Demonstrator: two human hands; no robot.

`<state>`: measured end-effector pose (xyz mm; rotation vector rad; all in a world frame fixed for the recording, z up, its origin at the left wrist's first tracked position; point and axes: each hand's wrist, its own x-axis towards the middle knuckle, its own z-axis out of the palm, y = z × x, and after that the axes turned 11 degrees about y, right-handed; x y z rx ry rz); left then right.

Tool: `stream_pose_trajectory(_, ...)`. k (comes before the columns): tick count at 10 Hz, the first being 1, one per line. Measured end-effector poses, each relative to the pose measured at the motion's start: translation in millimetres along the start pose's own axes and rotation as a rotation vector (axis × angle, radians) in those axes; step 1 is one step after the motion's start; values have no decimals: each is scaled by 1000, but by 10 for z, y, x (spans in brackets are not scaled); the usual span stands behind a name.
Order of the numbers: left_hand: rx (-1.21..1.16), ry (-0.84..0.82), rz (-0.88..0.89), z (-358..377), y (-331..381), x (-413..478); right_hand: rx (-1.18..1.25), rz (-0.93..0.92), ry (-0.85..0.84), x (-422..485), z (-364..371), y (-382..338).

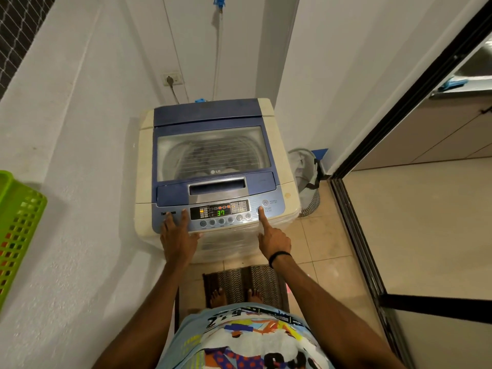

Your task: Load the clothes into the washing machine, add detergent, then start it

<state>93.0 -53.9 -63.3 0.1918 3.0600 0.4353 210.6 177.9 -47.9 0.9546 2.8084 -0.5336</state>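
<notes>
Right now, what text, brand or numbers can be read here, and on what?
"LG": washing machine lid.
"37": green display.
"POWER": beside the round button.
Unreadable: other panel labels, the word partly under the left hand, the shirt print.

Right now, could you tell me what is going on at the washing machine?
A person stands at the washing machine with its lid closed. The left hand rests flat on the left end of the control panel. The right hand presses its index finger at the panel's right end, beside the start label. The display shows 37, so the machine is switched on, and starting it seems to be the step under way.
</notes>
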Motion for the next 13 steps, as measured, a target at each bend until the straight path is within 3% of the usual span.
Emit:
stream_pose_trajectory(4,-164,38,-99,33,21,34,-82,1,-26,119,10,-65)
stream_pose_trajectory(7,-146,10,-106,34,58,54,-176,15,-61,295,-15,-104)
stream_pose_trajectory(9,-96,-7,-97,-7,38,51,-43,33,-66,68,-37,-62)
stream_pose_trajectory(11,-67,-57,-69,-68,-8,89,43,-29,37,-53,-69,-58)
stream_pose_trajectory(12,-116,-13,-67,-200,9,142,29,-83,67,-69,-118,-154)
stream_pose_trajectory(13,-205,138,-27,-403,160,293,78,-136,129,55,-218,-321)
